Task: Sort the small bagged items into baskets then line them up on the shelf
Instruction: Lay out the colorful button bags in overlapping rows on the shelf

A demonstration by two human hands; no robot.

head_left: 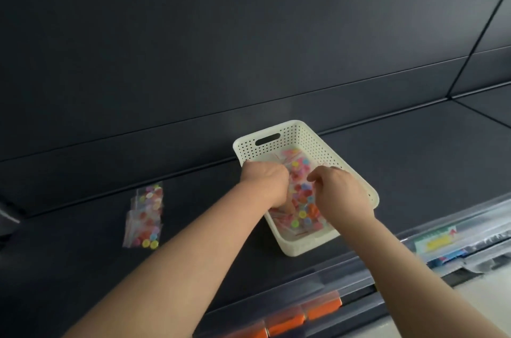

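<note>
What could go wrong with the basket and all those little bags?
1. The basket sits near the front edge of the shelf. With the left hand and right hand both digging among its bags, it might slide off.
2. The loose pile of bags lies close beside the left arm, which could knock it forward, or it may get left unsorted.

One basket (246, 151) — perhaps two loose bags (145, 216)
</note>
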